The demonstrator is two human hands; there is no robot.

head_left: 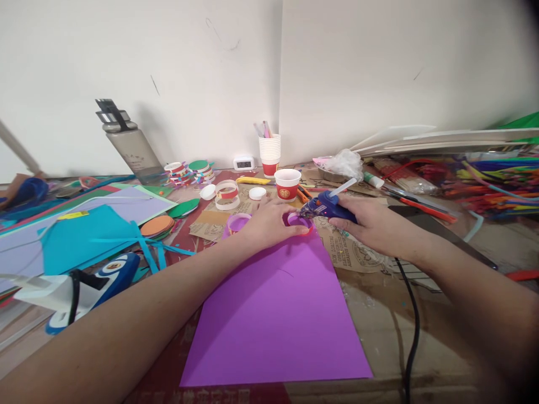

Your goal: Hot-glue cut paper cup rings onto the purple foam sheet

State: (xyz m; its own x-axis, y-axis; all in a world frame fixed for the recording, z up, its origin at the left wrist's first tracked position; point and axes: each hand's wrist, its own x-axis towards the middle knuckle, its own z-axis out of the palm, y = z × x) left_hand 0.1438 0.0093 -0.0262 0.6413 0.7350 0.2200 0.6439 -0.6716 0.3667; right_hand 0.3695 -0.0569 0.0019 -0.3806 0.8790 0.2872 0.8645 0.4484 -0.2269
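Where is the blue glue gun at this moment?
In the head view, the blue glue gun is right of centre, held in the right hand, its nozzle at the small ring on the purple sheet.

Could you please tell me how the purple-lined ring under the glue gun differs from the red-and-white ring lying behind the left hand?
The purple-lined ring is steadied by the left hand, with the glue gun in the right hand pointed at it; the red-and-white ring lies untouched. The purple-lined ring sits at the purple sheet's far edge, the red-and-white ring on brown cardboard. The first has purple inside; the second shows none. Both are short open rings, lying flat.
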